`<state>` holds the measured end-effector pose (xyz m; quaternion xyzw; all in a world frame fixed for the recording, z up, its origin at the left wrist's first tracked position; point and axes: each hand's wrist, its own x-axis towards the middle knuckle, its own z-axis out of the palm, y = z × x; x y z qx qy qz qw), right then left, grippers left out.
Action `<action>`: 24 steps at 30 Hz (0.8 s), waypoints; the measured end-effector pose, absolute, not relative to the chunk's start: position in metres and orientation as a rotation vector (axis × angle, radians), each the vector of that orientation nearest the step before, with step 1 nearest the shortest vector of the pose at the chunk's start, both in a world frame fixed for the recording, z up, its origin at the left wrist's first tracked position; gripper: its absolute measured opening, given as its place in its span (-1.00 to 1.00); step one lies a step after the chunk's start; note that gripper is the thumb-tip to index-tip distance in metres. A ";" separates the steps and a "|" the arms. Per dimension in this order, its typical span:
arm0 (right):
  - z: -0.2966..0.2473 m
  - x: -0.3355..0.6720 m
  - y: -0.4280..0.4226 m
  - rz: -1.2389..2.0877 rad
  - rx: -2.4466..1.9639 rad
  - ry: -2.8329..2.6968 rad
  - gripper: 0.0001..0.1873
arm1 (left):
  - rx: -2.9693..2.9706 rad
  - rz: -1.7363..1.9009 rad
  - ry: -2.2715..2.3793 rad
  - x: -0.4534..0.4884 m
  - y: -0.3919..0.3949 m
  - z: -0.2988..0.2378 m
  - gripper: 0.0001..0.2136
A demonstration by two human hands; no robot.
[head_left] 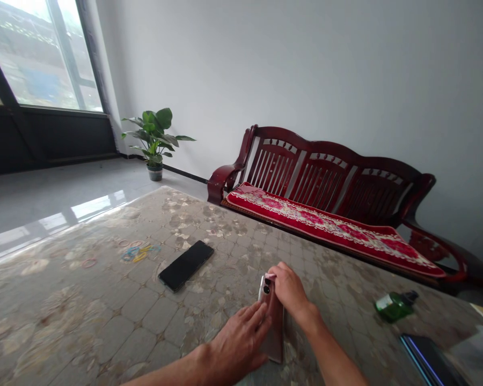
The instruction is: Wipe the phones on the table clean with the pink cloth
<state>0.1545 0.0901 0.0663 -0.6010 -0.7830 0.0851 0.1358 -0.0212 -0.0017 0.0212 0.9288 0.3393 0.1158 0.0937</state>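
A pink phone (274, 327) lies face down on the patterned table (104, 311), its camera lenses toward the far end. My left hand (237, 343) rests on the phone's left side with fingers stretched along it. My right hand (288, 289) is closed in a pinch over the phone's top end, pressing a small pale thing against it beside the lenses. A black phone (185, 265) lies face up farther left on the table, apart from both hands.
Several coloured rubber bands (139, 251) lie scattered at the left of the table. A small green bottle (395, 305) lies on its side at the right, and a dark phone or tablet (426, 359) near the right corner. A red wooden bench (330, 198) and potted plant (155, 139) stand beyond.
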 end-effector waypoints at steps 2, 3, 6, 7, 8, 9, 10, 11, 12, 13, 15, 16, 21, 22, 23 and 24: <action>0.066 0.148 0.093 0.250 -1.684 -2.281 -0.72 | 2.756 0.345 1.002 -0.021 -0.001 0.023 -0.36; 0.066 0.146 0.094 0.250 -1.655 -2.293 -0.72 | 2.755 0.346 0.996 -0.021 -0.001 0.023 -0.36; 0.065 0.143 0.090 0.259 -1.558 -2.324 -0.70 | 2.749 0.348 0.981 -0.022 -0.001 0.024 -0.35; 0.065 0.144 0.087 0.267 -1.525 -2.333 -0.69 | 2.747 0.349 0.982 -0.022 -0.001 0.024 -0.34; 0.065 0.144 0.083 0.276 -1.495 -2.345 -0.69 | 2.747 0.348 0.983 -0.022 -0.001 0.024 -0.34; 0.064 0.145 0.078 0.283 -1.472 -2.360 -0.68 | 2.747 0.346 0.982 -0.022 -0.001 0.023 -0.34; 0.064 0.146 0.072 0.288 -1.454 -2.375 -0.68 | 2.746 0.345 0.985 -0.022 -0.001 0.023 -0.34; 0.063 0.146 0.067 0.296 -1.434 -2.393 -0.68 | 2.744 0.346 0.988 -0.022 -0.001 0.023 -0.34; 0.063 0.147 0.061 0.307 -1.411 -2.411 -0.68 | 2.741 0.348 0.988 -0.021 -0.001 0.023 -0.35; 0.063 0.147 0.056 0.320 -1.390 -2.421 -0.69 | 2.739 0.350 0.985 -0.021 -0.001 0.024 -0.35; 0.063 0.148 0.047 0.360 -1.357 -2.421 -0.69 | 2.735 0.357 0.978 -0.022 -0.001 0.024 -0.37; 0.064 0.148 0.044 0.380 -1.351 -2.410 -0.68 | 2.736 0.360 0.973 -0.022 -0.001 0.025 -0.38; 0.070 0.149 0.045 0.490 -1.377 -2.337 -0.67 | 2.738 0.381 0.990 -0.022 -0.001 0.022 -0.37; 0.071 0.150 0.046 0.514 -1.377 -2.330 -0.66 | 2.738 0.387 0.996 -0.022 -0.001 0.021 -0.37; 0.072 0.150 0.048 0.540 -1.376 -2.325 -0.66 | 2.738 0.391 1.000 -0.022 -0.001 0.019 -0.36; 0.073 0.151 0.049 0.567 -1.375 -2.321 -0.66 | 2.737 0.397 1.004 -0.022 -0.001 0.018 -0.37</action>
